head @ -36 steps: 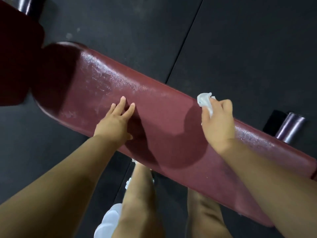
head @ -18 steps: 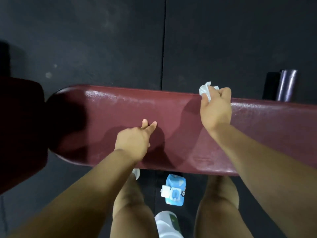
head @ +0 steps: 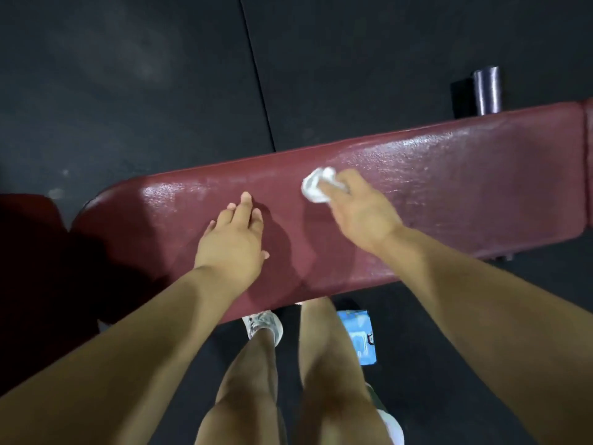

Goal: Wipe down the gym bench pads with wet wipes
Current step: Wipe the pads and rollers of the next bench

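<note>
Wipe (head: 316,187) looks soft, limp — right hand (head: 359,210) pinches it bunched on the pad (head: 465,194). Pad is probably slick when wet; left hand (head: 234,239) flat, empty.

I see the maroon tabletop (head: 449,187) glistening wet right of my right grip (head: 359,210), which presses a white wipe (head: 316,187) onto it; my left grip (head: 234,240) rests flat beside.

Maroon bench pad (head: 449,175), white wipe (head: 316,187), blue wipes pack (head: 361,338), black floor (head: 128,75)
</note>
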The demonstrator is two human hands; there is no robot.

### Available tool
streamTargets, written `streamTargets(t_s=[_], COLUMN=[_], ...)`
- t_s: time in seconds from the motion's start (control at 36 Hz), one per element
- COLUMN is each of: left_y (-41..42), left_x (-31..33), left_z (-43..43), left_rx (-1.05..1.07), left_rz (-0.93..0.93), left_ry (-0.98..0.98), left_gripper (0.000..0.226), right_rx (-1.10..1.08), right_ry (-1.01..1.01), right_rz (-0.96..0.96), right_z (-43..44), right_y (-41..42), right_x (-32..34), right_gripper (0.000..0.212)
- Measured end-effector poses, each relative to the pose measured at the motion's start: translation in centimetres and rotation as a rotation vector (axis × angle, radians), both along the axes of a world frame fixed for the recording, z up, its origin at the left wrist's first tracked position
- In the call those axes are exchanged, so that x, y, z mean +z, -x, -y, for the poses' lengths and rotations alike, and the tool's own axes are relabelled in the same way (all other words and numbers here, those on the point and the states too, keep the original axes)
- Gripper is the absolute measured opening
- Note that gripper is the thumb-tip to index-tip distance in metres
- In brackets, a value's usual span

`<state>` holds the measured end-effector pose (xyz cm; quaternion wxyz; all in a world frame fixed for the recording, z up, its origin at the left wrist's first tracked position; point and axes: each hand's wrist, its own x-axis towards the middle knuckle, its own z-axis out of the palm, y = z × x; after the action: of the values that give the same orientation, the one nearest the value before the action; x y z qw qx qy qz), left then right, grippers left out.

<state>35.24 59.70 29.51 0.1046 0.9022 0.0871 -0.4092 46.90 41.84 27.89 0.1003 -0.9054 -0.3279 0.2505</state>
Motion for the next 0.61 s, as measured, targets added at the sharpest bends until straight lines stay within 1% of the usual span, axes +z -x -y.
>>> streamTargets(t_s=[0.03,0.08,0.11,0.14,0.19,0.22,0.25,0.28,0.33,0.39,0.42,0.44,0.5,0.53,0.58,0.61], left_y=[-0.4,-1.1,-1.4,-1.7,-2.1,-2.3,-2.4,-2.5,-2.6,-2.4,-2.4,-2.4,-2.8,-3.0,-3.6,-3.7], left_x=[0.0,0.2,0.2,0.2,0.1,0.1,0.2,0.2,0.3,0.2,0.2,0.3,0.5,0.7,0.9,1.0], left_z=[0.3,0.9,1.2,1.6,2.6,3.2,3.9,4.6,5.8,6.7,7.0,7.1,7.4,7.5,7.8,7.9], left_rx=[0.007,0.021,0.034,0.051,0.061,0.044,0.022,0.005,-0.024,-0.073,-0.092,-0.099,-0.101,-0.102,-0.101,-0.105], left_rz=[0.012,0.043,0.063,0.086,0.149,0.174,0.185,0.173,0.092,0.008,-0.024,-0.053,-0.102,-0.127,-0.168,-0.178], left_ry=[-0.015,-0.053,-0.067,-0.073,-0.054,-0.031,-0.001,0.028,0.052,0.030,0.014,-0.002,-0.027,-0.034,-0.052,-0.067], left_gripper=[0.071,0.065,0.061,0.058,0.055,0.056,0.061,0.066,0.077,0.082,0.084,0.085,0.086,0.086,0.084,0.083], right_rx=[-0.164,-0.460,-0.606,-0.749,-0.918,-0.973,-0.984,-0.933,-0.608,-0.285,-0.174,-0.128,-0.163,-0.220,-0.424,-0.559], right_ry=[0.023,0.069,0.078,0.064,0.041,0.032,0.022,0.002,-0.018,-0.076,-0.098,-0.107,-0.077,-0.013,0.074,0.056], right_rz=[0.027,0.135,0.155,0.126,0.131,0.100,0.069,0.046,-0.032,-0.140,-0.118,-0.083,0.002,0.034,0.090,0.110], right_z=[1.6,4.9,6.1,7.0,7.9,7.2,6.4,5.3,3.8,3.8,4.6,5.5,8.4,10.4,14.3,16.2], right_y=[-0.6,-1.5,-1.6,-1.6,-1.1,-0.4,0.6,1.9,4.8,6.9,7.2,6.8,5.1,4.0,1.6,0.7], right_x=[-0.2,-0.1,-0.4,-0.6,-1.3,-1.0,-1.1,-1.0,-1.5,-1.8,-1.7,-1.2,-0.6,-0.8,-0.9,-1.1], right_gripper=[0.032,0.029,0.025,0.025,0.036,0.039,0.041,0.042,0.040,0.035,0.035,0.036,0.035,0.033,0.030,0.029])
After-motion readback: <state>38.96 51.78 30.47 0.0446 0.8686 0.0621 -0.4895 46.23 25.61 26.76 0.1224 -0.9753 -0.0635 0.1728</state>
